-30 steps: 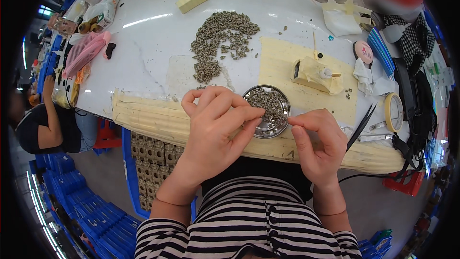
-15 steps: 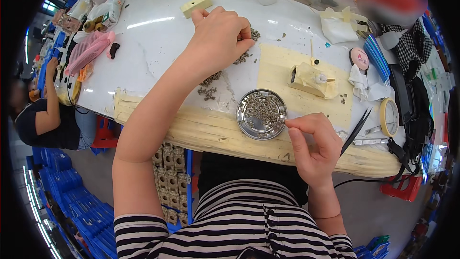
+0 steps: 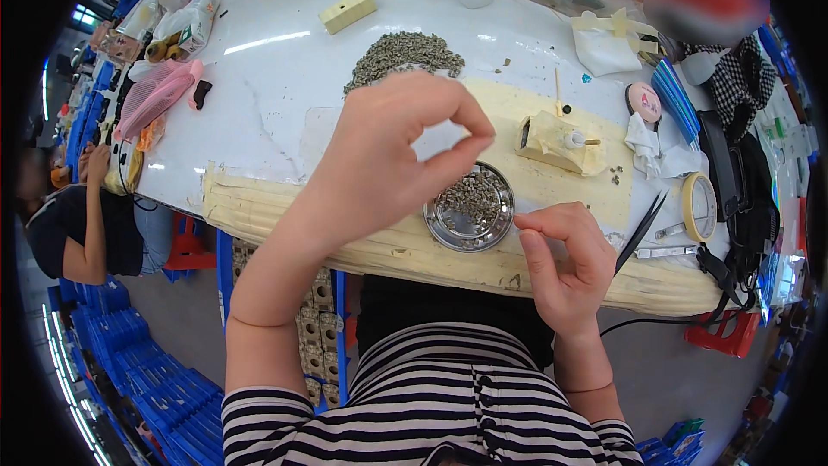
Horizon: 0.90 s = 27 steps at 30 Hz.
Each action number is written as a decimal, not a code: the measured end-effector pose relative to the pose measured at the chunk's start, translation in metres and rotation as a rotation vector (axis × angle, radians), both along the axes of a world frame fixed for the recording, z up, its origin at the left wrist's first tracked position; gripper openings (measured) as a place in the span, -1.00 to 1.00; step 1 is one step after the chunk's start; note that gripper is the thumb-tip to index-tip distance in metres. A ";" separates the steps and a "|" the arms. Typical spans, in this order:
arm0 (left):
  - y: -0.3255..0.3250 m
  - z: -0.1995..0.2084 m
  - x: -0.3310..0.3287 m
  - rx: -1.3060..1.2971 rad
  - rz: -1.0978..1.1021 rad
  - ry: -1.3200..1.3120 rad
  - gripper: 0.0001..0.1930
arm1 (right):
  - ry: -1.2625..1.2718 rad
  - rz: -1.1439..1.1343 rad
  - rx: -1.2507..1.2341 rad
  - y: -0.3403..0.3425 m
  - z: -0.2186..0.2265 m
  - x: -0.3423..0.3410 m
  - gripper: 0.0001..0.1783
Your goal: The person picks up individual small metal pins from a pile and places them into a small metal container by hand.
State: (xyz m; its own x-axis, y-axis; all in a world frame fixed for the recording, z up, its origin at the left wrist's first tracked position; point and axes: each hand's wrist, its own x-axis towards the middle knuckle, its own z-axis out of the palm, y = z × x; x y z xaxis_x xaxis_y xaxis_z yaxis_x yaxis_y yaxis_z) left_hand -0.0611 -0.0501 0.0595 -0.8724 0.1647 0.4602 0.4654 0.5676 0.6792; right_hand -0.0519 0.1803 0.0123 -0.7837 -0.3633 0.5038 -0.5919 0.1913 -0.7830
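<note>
Grey metal parts half fill the round steel dish (image 3: 470, 207) just beneath the left hand (image 3: 388, 160), whose fingers pinch shut, contents too small to tell, while the right hand (image 3: 561, 263) beside the dish pinches likewise; a large pile (image 3: 401, 56) waits on the bench (image 3: 259, 112) beyond.

I see bright, even light from overhead, with a white glare streak on the table (image 3: 259, 121) far left of my left grip (image 3: 388, 155). Shadows are soft. The fisheye bends the edges and blackens the corners; a blurred red patch sits top right.
</note>
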 end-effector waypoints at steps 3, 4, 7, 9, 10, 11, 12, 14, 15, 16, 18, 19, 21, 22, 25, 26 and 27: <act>0.017 -0.008 0.036 0.374 -0.089 -0.250 -0.83 | 0.036 0.007 -0.002 -0.002 0.006 0.001 -0.84; 0.022 -0.008 0.040 0.454 -0.040 -0.267 -0.82 | 0.056 0.005 0.006 -0.003 0.007 0.000 -0.83; 0.033 -0.016 0.044 0.585 0.094 -0.242 -0.83 | 0.023 -0.050 -0.010 -0.007 0.005 -0.002 -0.83; 0.027 -0.027 0.036 0.500 0.164 -0.085 -0.86 | 0.030 -0.053 0.011 -0.003 0.004 -0.002 -0.83; 0.025 -0.025 0.039 0.488 0.180 -0.078 -0.85 | 0.034 -0.055 0.021 -0.001 0.004 -0.002 -0.83; 0.023 -0.022 0.042 0.450 0.197 -0.093 -0.85 | 0.052 -0.073 0.037 0.003 0.004 -0.001 -0.82; 0.021 -0.020 0.047 0.413 0.215 -0.108 -0.84 | 0.071 -0.091 0.054 0.006 0.004 0.001 -0.82; 0.017 -0.014 0.056 0.390 0.276 -0.131 -0.84 | 0.103 -0.134 0.099 0.012 0.004 0.001 -0.82; 0.013 -0.013 0.061 0.347 0.291 -0.156 -0.84 | 0.117 -0.159 0.128 0.014 0.004 0.001 -0.81; 0.007 -0.013 0.066 0.305 0.307 -0.181 -0.84 | 0.130 -0.183 0.157 0.016 0.005 0.001 -0.81; -0.005 -0.007 0.078 0.153 0.317 -0.260 -0.82 | 0.145 -0.174 0.232 0.012 0.004 -0.001 -0.80; -0.009 -0.009 0.083 0.117 0.282 -0.269 -0.81 | 0.153 -0.169 0.269 0.010 0.003 -0.003 -0.79; -0.015 -0.013 0.094 0.049 0.215 -0.287 -0.79 | 0.169 -0.167 0.352 0.004 0.003 -0.006 -0.75; -0.015 -0.013 0.099 0.011 0.213 -0.313 -0.76 | 0.184 -0.170 0.382 0.001 0.003 -0.008 -0.74; -0.011 -0.019 0.107 -0.049 0.224 -0.296 -0.78 | 0.215 -0.162 0.458 -0.007 0.002 -0.014 -0.73; -0.010 -0.021 0.108 -0.063 0.224 -0.286 -0.76 | 0.206 -0.159 0.478 -0.008 0.004 -0.015 -0.74; -0.009 -0.023 0.108 -0.077 0.223 -0.275 -0.74 | 0.196 -0.157 0.497 -0.009 0.005 -0.016 -0.75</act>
